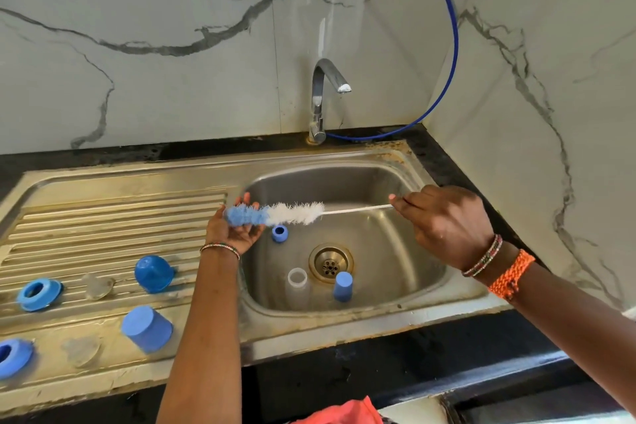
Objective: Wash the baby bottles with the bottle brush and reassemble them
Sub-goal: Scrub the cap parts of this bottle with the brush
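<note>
Fingers (401, 200) of the right hand (444, 224) are pinched on the thin white handle of the bottle brush (275, 213), and the left hand (234, 231) lies flat and relaxed under the blue bristle tip, just cradling it. The brush lies level, long axis running left to right, over the far-left part of the sink (406, 306).

The clear bottle (297, 286) sits upright in the basin, below and near of the brush, between the two hands; the left one looks a bit closer to it. My guess is the left grabs it while the right swings the bristles down into the open mouth.

Around it: a small blue cup (343, 286) just right of the bottle near the drain (330, 263), and a small blue ring (279, 233) under the brush. Out left on the ribbed surface (103, 217) are two blue collars (38, 293), two blue caps (153, 273) and two clear teats (98, 286). Tap (321, 96) isn't running. Nothing blocks the bottle.
</note>
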Demonstrator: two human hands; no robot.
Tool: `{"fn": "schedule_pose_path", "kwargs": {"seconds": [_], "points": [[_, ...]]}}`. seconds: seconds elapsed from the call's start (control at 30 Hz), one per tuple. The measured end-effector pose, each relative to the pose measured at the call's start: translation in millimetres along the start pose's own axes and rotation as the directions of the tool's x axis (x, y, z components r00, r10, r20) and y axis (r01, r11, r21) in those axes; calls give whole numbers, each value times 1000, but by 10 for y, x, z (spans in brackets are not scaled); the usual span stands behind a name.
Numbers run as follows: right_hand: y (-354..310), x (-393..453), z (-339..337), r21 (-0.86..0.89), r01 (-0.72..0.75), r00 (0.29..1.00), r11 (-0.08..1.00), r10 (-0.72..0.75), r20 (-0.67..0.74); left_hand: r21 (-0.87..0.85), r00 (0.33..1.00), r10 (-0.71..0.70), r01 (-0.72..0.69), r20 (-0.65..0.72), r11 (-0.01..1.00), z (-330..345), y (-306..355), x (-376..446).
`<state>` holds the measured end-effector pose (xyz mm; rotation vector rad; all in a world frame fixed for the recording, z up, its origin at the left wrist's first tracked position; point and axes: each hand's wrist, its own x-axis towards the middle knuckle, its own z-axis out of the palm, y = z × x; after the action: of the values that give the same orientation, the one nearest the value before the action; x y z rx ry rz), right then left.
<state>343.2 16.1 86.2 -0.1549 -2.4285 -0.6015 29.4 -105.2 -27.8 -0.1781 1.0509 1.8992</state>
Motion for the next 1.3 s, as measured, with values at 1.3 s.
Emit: {"fn": "schedule_pose_path", "kwargs": {"seconds": [1.3], "points": [[325,-1085,275,-479,-876,-217,-44,925,312,753,970,-33,-164,239,637,742,-1024,147]]}}
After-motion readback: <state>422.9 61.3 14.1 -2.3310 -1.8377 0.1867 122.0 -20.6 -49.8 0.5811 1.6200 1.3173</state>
